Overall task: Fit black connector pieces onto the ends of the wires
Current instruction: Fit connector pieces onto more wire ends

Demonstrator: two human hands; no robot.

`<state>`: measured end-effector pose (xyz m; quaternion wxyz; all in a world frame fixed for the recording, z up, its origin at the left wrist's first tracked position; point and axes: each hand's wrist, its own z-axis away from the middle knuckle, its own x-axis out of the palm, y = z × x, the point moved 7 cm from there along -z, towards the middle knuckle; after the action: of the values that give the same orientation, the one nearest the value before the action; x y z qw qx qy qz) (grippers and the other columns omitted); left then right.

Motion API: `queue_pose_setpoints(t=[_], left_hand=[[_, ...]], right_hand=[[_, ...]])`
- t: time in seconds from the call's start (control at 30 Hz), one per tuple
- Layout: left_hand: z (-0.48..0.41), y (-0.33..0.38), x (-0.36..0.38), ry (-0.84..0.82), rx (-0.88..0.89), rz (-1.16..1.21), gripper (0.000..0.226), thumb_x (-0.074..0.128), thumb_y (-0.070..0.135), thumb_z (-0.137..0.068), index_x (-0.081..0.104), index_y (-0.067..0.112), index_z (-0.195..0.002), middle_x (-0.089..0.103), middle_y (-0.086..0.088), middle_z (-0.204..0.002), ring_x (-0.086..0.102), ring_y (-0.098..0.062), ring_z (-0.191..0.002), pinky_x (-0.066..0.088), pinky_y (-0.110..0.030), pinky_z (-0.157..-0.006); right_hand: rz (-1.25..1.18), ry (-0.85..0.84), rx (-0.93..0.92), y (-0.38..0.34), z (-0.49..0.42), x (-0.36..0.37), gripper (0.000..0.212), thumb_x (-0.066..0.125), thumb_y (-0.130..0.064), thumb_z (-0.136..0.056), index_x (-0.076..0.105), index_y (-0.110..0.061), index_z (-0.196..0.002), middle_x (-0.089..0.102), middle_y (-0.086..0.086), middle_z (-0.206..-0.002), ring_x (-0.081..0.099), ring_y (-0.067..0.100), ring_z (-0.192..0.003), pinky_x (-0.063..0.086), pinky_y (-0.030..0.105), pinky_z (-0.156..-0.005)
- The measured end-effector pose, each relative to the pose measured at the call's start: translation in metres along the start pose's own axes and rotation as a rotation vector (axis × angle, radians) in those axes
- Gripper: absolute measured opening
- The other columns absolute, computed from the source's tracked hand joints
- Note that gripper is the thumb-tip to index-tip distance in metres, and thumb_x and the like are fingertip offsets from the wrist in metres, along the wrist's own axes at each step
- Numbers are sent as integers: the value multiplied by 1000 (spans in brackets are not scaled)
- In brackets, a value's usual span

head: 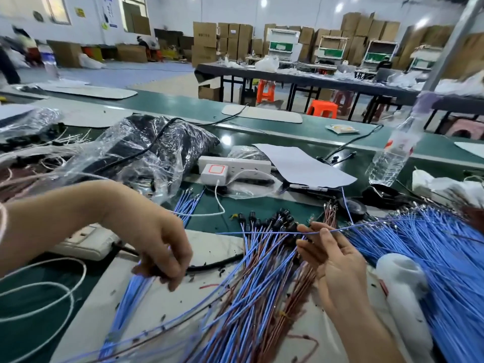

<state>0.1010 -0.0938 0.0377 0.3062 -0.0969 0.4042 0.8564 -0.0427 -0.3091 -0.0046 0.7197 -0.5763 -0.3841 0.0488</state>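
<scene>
My left hand (163,247) reaches down at centre left, fingers curled round the top of a bundle of blue wires (128,305). My right hand (332,260) pinches a single blue wire (262,233) that stretches level across the middle, its right end running into a big fan of blue wires (432,252). Between my hands lies a heap of blue and brown wires (262,297) whose far ends carry black connector pieces (277,218).
A clear bag with dark contents (146,148), a white power strip (235,165), a paper sheet (301,163) and a water bottle (392,155) sit further back. A white plastic bottle (403,289) lies at the right. Another power strip (86,242) is under my left forearm.
</scene>
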Motion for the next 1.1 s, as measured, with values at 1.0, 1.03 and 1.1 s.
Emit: queue_pose_setpoints(t=[1.0, 1.03, 1.1], left_hand=[[-67, 31, 5, 1099, 532, 7, 3, 69, 12, -85, 71, 14, -87, 53, 19, -75, 52, 9, -72, 34, -4, -67], [-67, 32, 5, 1106, 544, 1, 4, 70, 12, -84, 71, 12, -88, 52, 19, -76, 51, 9, -71, 33, -4, -67], [-66, 32, 5, 1130, 553, 23, 9, 72, 11, -81, 73, 10, -91, 54, 19, -76, 51, 8, -69, 34, -5, -67]], right_hand=[[307, -230, -50, 18, 17, 29, 24, 62, -32, -74, 72, -17, -90, 73, 7, -82, 66, 15, -69, 56, 24, -67], [431, -297, -88, 23, 22, 38, 24, 62, -35, -74, 74, -21, -89, 73, 6, -82, 66, 14, -70, 54, 22, -68], [574, -355, -161, 28, 28, 48, 22, 57, -37, -78, 75, -28, -87, 72, 4, -77, 63, 10, -66, 50, 16, -64]])
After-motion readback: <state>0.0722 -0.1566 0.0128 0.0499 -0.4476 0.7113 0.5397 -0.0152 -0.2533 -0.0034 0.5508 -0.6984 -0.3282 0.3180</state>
